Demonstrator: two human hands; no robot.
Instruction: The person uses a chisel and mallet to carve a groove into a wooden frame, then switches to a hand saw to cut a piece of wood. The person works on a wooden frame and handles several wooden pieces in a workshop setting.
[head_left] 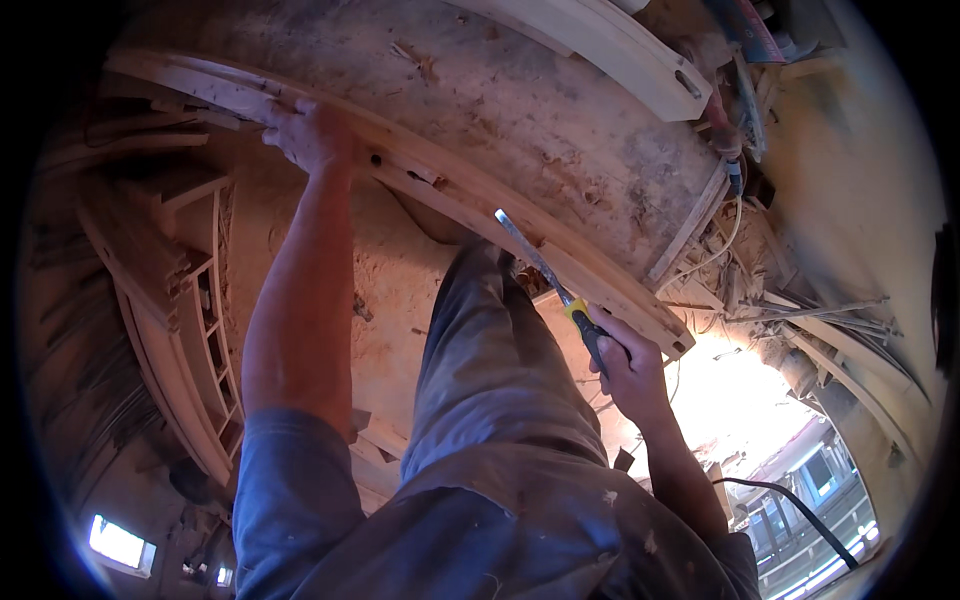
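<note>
A long wooden beam (pixel 460 200) runs slantwise across the workbench edge in front of me, with a dark round hole and a cut slot in its near face. Toward the beam's left part, my left hand (pixel 312 138) grips it, fingers bent over the wood. My right hand (pixel 632 368) is closed around the black and yellow handle of a chisel (pixel 540 262). Its metal blade points up and to the left, over the beam, the tip short of the slot. Whether the blade touches the wood I cannot tell.
Wood chips and dust lie on the workbench (pixel 520 130). A pale curved timber with a slot (pixel 640 70) rests at the far right, near a corded tool (pixel 735 170). Wooden frames (pixel 190 330) stand at left. Offcuts (pixel 840 340) are piled at right, by bright daylight.
</note>
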